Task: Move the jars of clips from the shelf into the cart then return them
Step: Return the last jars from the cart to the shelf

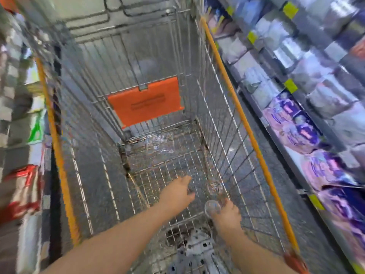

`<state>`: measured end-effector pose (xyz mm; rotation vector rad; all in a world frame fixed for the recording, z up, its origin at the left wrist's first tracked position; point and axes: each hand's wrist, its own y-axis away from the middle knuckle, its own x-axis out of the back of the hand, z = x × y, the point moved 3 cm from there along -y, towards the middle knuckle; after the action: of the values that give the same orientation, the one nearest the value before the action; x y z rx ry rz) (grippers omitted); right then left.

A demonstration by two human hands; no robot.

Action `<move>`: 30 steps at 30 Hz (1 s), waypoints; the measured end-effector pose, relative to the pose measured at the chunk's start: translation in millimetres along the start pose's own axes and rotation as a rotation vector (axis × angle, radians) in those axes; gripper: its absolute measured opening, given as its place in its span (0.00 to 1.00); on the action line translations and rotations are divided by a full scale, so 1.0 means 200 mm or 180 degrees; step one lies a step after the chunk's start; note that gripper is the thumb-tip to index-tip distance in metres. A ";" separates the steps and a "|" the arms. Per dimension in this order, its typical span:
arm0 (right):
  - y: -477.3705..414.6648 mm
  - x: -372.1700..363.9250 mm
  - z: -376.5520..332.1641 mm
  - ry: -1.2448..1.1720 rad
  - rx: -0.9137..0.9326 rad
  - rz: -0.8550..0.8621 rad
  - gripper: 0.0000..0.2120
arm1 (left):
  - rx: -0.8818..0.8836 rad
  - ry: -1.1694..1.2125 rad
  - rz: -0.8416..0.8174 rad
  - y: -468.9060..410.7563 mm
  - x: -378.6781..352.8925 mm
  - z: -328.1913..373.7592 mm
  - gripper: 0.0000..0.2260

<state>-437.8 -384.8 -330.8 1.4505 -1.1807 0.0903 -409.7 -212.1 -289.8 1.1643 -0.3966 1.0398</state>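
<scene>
The frame is motion-blurred. Both my arms reach down into a wire shopping cart (246, 123) with orange rim strips. My right hand (227, 214) grips a small clear jar (212, 207) with a round lid, low by the cart's right wall. Just beyond it a second clear jar (214, 187) sits on the cart floor. My left hand (177, 192) hovers over the wire floor to the left of these jars, fingers stretched forward and holding nothing. Further along the floor lies another clear, glinting item (160, 143); blur hides what it is. The clips inside are not discernible.
An orange child-seat flap (146, 101) hangs at the cart's far end. Shelves (308, 147) with purple and white packs run along the right. Packaged goods (21, 190) line the left side. Spotted fabric (197, 252) shows at the cart's near end.
</scene>
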 end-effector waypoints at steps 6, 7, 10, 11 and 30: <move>-0.06 -0.19 0.10 -0.0410 -0.0655 0.0036 0.41 | -0.0359 -0.0209 -0.0371 -0.32 -0.32 0.05 0.37; -0.08 -0.22 0.12 -0.0289 -0.0668 0.0069 0.41 | -0.0498 -0.0342 -0.0455 -0.36 -0.37 0.05 0.38; -0.09 -0.24 0.18 0.0150 -0.0686 0.0354 0.38 | -0.1142 -0.0888 -0.0743 -0.41 -0.50 0.05 0.36; -0.10 -0.24 0.19 0.0246 -0.0702 0.0415 0.37 | -0.1366 -0.1058 -0.0796 -0.41 -0.54 0.05 0.34; -0.08 -0.24 0.15 0.0354 -0.0251 0.0210 0.29 | -0.1683 -0.0778 -0.0939 -0.34 -0.58 0.01 0.19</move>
<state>-465.6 -383.2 -382.5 1.3212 -1.1291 0.1662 -411.8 -268.9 -411.0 0.8365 -0.6277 0.4905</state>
